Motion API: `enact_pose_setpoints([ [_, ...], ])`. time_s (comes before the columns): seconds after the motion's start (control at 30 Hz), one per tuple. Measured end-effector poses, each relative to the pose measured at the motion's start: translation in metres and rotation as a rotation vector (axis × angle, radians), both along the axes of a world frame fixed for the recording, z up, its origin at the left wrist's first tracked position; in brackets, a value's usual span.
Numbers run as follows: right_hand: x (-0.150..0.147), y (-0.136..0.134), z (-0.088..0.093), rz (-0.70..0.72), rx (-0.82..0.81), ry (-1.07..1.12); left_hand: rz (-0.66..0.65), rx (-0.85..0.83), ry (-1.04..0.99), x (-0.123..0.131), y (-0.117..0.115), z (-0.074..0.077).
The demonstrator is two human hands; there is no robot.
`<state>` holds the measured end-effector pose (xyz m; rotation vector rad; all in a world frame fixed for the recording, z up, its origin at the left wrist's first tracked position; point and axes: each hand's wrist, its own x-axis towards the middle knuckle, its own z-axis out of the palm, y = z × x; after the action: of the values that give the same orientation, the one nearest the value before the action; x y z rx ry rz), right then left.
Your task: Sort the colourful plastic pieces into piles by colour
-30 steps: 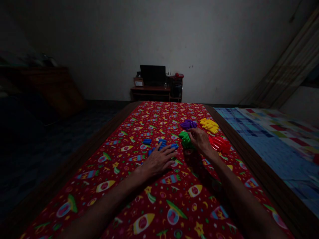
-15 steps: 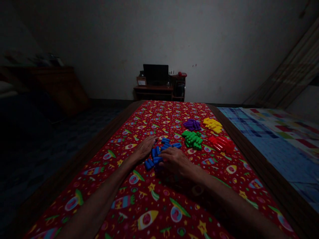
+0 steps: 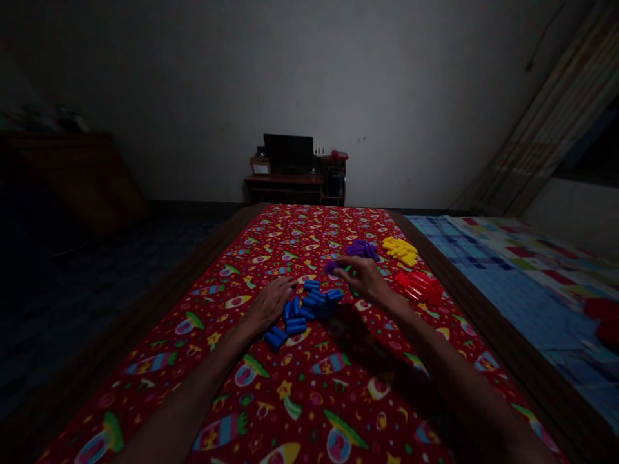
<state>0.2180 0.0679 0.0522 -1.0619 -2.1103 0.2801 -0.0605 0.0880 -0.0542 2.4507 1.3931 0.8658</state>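
Held in the fingers of my right hand is a small purple plastic piece, raised above the cloth. Behind that hand the green pieces are mostly hidden. My left hand lies flat, fingers stretched out, on the patterned red cloth. Just right of it is a loose spread of short blue plastic pieces, tube-like in shape. A purple pile sits beyond my right hand, with a yellow pile to its right. Nearer on the right is a red pile.
The cloth covers a long table with a dark wooden edge. A bed with a checked cover stands along the right side. At the far wall is a small desk with a black monitor. A wooden cabinet stands left.
My right hand has left the blue pieces, moving up and away toward the purple and green piles, and now shows a purple piece in its fingers. The view has turned slightly right.
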Motion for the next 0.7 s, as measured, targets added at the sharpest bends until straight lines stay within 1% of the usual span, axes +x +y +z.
enact_pose_setpoints([
  [0.07,0.025,0.040,0.015,-0.209,-0.026,-0.049,-0.005,0.015,0.001,-0.001,0.001,-0.001],
  [0.1,0.038,0.061,0.020,-0.329,-0.018,-0.094,-0.006,0.017,-0.004,-0.001,0.001,-0.001],
  [0.13,0.048,0.080,0.022,-0.415,-0.008,-0.149,-0.003,0.017,-0.013,-0.001,0.001,-0.001],
  [0.2,0.065,0.112,0.023,-0.513,-0.027,-0.288,0.003,0.019,-0.035,-0.001,0.001,-0.001],
  [0.23,0.070,0.124,0.020,-0.532,-0.043,-0.351,0.007,0.022,-0.043,-0.001,0.002,0.000],
  [0.3,0.074,0.139,0.013,-0.532,-0.077,-0.439,0.014,0.030,-0.056,0.000,0.003,0.000],
  [0.4,0.072,0.146,0.001,-0.510,-0.110,-0.476,0.017,0.039,-0.072,0.000,0.005,0.000],
  [0.5,0.069,0.143,-0.004,-0.497,-0.137,-0.491,0.013,0.041,-0.090,0.000,0.005,0.001],
  [0.6,0.072,0.136,0.002,-0.473,-0.137,-0.487,0.014,0.042,-0.107,0.001,0.003,0.002],
  [0.7,0.075,0.124,0.015,-0.413,-0.081,-0.430,0.010,0.044,-0.119,0.001,0.003,0.000],
])
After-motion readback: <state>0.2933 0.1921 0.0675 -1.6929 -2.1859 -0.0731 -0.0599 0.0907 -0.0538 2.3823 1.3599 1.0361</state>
